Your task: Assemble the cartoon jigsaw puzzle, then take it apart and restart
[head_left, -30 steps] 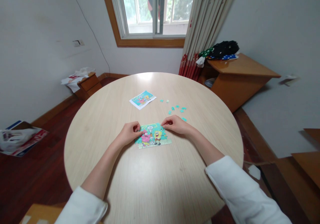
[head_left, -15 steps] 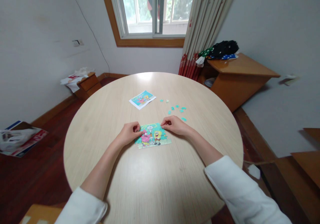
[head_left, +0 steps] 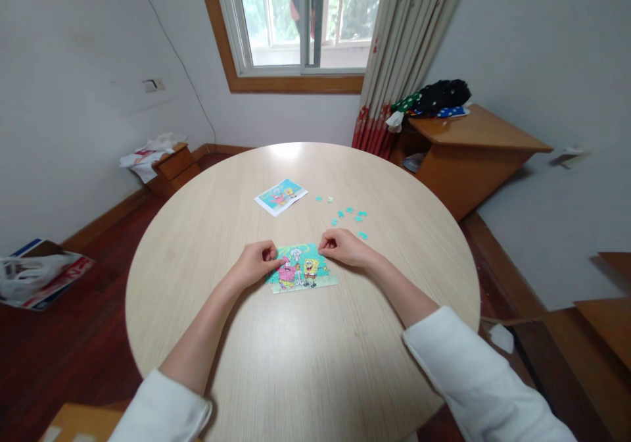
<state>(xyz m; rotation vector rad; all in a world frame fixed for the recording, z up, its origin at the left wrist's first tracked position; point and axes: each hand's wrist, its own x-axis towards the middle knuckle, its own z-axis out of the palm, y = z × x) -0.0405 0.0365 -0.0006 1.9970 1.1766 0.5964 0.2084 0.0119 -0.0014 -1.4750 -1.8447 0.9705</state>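
A partly assembled jigsaw puzzle (head_left: 298,272) with a pink, a pale and a yellow cartoon figure lies flat on the table before me. At its left edge my left hand (head_left: 255,262) is closed, with the thumb over the border and the fingers curled. My right hand (head_left: 345,247) pinches at the upper right edge of the puzzle; its fingertips hide whatever is between them. Several loose teal puzzle pieces (head_left: 350,210) lie beyond the right hand, one piece (head_left: 363,235) close to its knuckles. A printed reference picture (head_left: 280,196) rests farther back, turned at an angle.
The round wooden table (head_left: 296,369) has its far rim below a window (head_left: 305,21). At the right stands a wooden cabinet (head_left: 478,129) with a heap of dark cloth (head_left: 441,97). A small drawer unit (head_left: 175,166) stands behind on the left.
My right hand has shifted very slightly to the right along the puzzle's upper edge. The left hand, puzzle and loose pieces look the same.
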